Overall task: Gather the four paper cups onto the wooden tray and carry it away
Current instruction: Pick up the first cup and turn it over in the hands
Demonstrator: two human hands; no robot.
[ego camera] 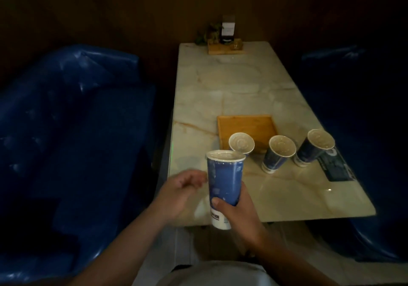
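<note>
My right hand (pixel 239 212) grips a tall blue paper cup (pixel 224 182) by its lower part, held upright above the near left corner of the marble table (pixel 231 87). My left hand (pixel 178 194) hovers just left of that cup, fingers loosely curled, holding nothing. A square wooden tray (pixel 247 128) lies flat on the table beyond. One cup (pixel 241 143) stands at the tray's near left edge. Two more blue cups (pixel 278 154) (pixel 314 147) stand on the table to the right of the tray.
Blue padded benches (pixel 72 131) flank the table on both sides. A dark printed card (pixel 337 166) lies near the table's right edge beside the rightmost cup. At the far end sits a small wooden stand (pixel 225 48) with a plant and a sign holder.
</note>
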